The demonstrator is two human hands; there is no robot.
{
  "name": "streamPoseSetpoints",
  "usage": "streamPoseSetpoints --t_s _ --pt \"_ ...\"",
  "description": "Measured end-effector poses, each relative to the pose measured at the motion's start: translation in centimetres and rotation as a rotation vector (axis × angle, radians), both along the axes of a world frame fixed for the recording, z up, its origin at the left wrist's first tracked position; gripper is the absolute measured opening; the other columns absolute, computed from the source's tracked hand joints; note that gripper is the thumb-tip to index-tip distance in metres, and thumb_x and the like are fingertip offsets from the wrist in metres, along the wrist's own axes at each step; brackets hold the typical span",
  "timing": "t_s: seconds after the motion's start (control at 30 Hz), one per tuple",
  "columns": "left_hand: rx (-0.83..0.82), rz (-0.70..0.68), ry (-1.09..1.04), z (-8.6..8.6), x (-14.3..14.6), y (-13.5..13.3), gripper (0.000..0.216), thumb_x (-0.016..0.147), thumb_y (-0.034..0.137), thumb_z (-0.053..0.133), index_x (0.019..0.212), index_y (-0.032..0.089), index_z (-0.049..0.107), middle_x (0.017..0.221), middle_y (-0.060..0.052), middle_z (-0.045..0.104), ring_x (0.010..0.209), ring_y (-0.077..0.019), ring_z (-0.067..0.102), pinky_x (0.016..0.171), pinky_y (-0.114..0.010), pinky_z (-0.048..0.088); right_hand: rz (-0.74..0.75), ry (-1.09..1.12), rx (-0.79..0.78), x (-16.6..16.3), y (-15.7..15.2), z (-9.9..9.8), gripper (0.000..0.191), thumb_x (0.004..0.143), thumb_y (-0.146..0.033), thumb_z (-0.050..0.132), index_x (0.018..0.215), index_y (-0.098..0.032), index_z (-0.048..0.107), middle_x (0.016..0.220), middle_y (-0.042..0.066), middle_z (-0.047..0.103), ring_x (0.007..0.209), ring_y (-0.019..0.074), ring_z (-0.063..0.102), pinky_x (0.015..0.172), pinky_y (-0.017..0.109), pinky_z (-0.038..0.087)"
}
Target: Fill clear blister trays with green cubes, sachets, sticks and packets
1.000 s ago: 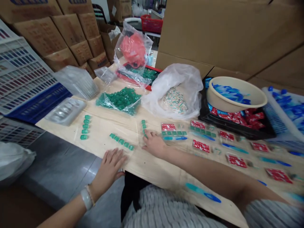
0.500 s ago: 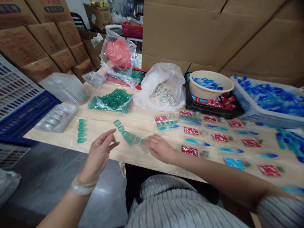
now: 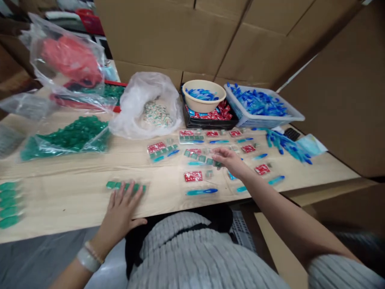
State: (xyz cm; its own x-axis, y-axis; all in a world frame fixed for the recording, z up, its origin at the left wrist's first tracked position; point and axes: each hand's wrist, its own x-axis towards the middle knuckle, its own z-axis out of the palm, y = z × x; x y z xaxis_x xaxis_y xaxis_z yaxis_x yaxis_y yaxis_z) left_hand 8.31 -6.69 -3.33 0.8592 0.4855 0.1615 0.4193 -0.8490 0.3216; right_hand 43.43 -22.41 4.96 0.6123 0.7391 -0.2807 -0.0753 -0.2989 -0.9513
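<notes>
My left hand (image 3: 120,212) lies with spread fingers on a row of small green square plastic pieces (image 3: 112,185) near the table's front edge, partly hiding them. Over the clear trays, my right hand (image 3: 230,160) is closed on one end of another row of green square pieces (image 3: 202,158), which slants up to the left from its fingertips. Just below, a clear tray holds a red printed packet (image 3: 193,176) and a blue plastic piece (image 3: 202,192). A filled tray to the left has a red packet (image 3: 156,147) and a row of green pieces (image 3: 162,152).
A bag of green pieces (image 3: 78,134) and a white bag of small bits (image 3: 158,114) lie behind. A cream bowl (image 3: 204,106) sits on a black tray (image 3: 192,122), beside a basket (image 3: 267,119) of blue pieces. Cardboard (image 3: 168,36) stands behind the table.
My right hand has carried a row of green pieces rightward over the trays. My left hand has come down flat on another green row. The view has turned right.
</notes>
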Motion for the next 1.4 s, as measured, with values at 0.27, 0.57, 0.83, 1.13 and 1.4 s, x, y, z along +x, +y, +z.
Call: streamPoseSetpoints --t_s 0.27,0.57,0.83,1.13,1.4 --pt "-1.159 0.089 -0.3 6.4 14.7 -6.2 0.044 0.079 0.044 0.042 0.112 0.014 0.042 0.095 -0.012 0.06 0.085 -0.0197 0.059 0.072 -0.035 0.048 -0.387 0.16 0.311 -7.4 -2.3 -2.3 0.029 0.062 -0.034 0.064 0.075 -0.02 0.042 0.069 -0.006 0.048 0.059 0.0064 0.05 0.053 0.019 0.045" --pt "-1.158 -0.379 0.354 7.3 20.6 -1.3 0.053 0.065 0.03 0.06 0.113 0.016 0.042 0.063 0.002 0.058 0.048 -0.0116 0.052 0.046 -0.022 0.041 -0.32 0.08 -0.018 -6.1 -6.7 -4.1 0.064 0.063 -0.038 0.06 0.118 -0.022 0.032 0.051 -0.011 0.04 0.031 0.0062 0.038 0.028 0.017 0.028" --pt "-0.408 -0.549 0.228 4.5 22.5 -2.4 0.041 0.068 0.027 0.059 0.108 0.017 0.055 0.103 -0.009 0.056 0.094 -0.0234 0.05 0.082 -0.032 0.038 -0.176 -0.358 -0.587 -8.0 -8.7 -5.3 0.042 0.072 -0.051 0.046 0.096 -0.016 0.044 0.052 -0.002 0.052 0.044 0.0151 0.052 0.04 0.023 0.036" --pt "-0.003 -0.398 0.046 5.0 15.0 -1.1 0.045 0.078 0.038 0.048 0.119 0.02 0.045 0.118 -0.012 0.046 0.111 -0.025 0.039 0.093 -0.041 0.031 0.29 -1.233 -0.447 -7.5 -7.5 -4.5 0.037 0.078 -0.042 0.047 0.108 -0.022 0.054 0.112 0.01 0.054 0.104 0.0267 0.044 0.088 0.042 0.03" --pt "-0.021 -0.127 0.183 1.5 -4.7 -0.7 0.044 0.077 0.029 0.051 0.121 0.026 0.046 0.123 -0.008 0.049 0.123 -0.0291 0.027 0.097 -0.051 0.027 0.72 -0.893 0.065 -11.9 2.3 -4.0 0.044 0.079 -0.043 0.046 0.113 -0.016 0.053 0.11 0.013 0.053 0.103 0.0233 0.043 0.09 0.04 0.032"
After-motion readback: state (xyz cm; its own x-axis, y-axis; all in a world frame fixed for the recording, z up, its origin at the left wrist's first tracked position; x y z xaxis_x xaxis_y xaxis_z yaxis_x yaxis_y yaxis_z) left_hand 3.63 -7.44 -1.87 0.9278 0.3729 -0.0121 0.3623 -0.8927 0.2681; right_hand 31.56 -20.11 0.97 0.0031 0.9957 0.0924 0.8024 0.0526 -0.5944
